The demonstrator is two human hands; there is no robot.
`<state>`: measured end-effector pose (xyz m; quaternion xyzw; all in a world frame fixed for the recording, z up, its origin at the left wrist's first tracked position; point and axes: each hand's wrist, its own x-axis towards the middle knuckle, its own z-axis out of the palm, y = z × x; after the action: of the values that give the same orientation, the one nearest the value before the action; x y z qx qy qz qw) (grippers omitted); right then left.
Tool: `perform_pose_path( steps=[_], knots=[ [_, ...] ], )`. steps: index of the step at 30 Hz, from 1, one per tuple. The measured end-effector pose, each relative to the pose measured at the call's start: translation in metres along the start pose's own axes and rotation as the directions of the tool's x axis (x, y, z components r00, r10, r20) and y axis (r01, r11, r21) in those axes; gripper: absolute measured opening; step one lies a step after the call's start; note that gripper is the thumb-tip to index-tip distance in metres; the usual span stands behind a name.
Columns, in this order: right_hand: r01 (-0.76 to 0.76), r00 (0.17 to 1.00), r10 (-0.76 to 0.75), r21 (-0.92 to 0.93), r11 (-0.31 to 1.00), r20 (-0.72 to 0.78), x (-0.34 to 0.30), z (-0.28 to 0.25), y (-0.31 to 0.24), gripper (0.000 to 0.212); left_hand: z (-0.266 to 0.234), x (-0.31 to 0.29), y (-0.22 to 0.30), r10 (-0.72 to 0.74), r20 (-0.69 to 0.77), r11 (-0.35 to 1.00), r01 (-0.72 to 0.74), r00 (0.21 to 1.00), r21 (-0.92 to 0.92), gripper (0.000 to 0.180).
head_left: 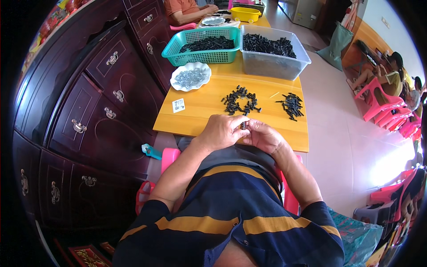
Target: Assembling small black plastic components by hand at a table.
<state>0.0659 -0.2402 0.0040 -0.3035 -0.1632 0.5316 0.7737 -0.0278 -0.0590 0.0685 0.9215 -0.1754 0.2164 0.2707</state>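
My left hand [222, 132] and my right hand [266, 136] meet at the table's near edge, fingertips closed together. Between them they pinch a small black cylindrical part [243, 126], mostly covered by the fingers. Just beyond, short black parts [229, 107] lie in a rough ring on the yellow wooden table [195, 120]. A heap of slimmer black pieces [291, 107] is to the right, with a thin pale stick [274, 95] near it. On the left stands a white wavy-rimmed plate [204, 84] holding small, clear or silvery pieces.
Behind are a teal basket [202, 57] and a clear plastic bin [271, 66], both filled with black parts. A white printed card [178, 105] lies left. Dark wooden cabinets [111, 89] line the left side. Another person [182, 12] sits at the far end; others sit on pink chairs [378, 100] at right.
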Motion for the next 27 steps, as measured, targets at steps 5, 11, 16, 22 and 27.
perform_pose_path(
  steps=[5,11,16,22,27],
  knots=[
    [0.011,0.999,-0.012,-0.016,1.000,-0.038,0.004,-0.007,0.001,0.017,0.002,0.000,-0.003,0.006,-0.037,0.999,-0.005,0.999,0.034,0.026],
    [0.103,0.970,-0.125,-0.113,0.988,-0.208,0.006,-0.011,0.002,0.015,0.005,-0.002,-0.010,0.031,-0.083,0.998,-0.026,0.996,0.065,0.026],
    [0.164,0.943,-0.195,-0.130,0.978,-0.271,0.004,-0.010,-0.001,0.014,0.003,0.000,-0.006,0.017,-0.096,0.999,-0.014,0.995,0.036,0.026],
    [0.195,0.921,-0.229,-0.136,0.971,-0.314,0.002,-0.007,-0.004,0.014,0.005,0.001,-0.007,-0.014,-0.101,0.998,0.019,0.995,0.053,0.025],
    [0.212,0.918,-0.253,-0.162,0.964,-0.305,0.002,-0.009,-0.006,0.012,0.009,0.000,-0.014,0.029,-0.117,0.998,-0.022,0.993,0.061,0.023]
  ],
)
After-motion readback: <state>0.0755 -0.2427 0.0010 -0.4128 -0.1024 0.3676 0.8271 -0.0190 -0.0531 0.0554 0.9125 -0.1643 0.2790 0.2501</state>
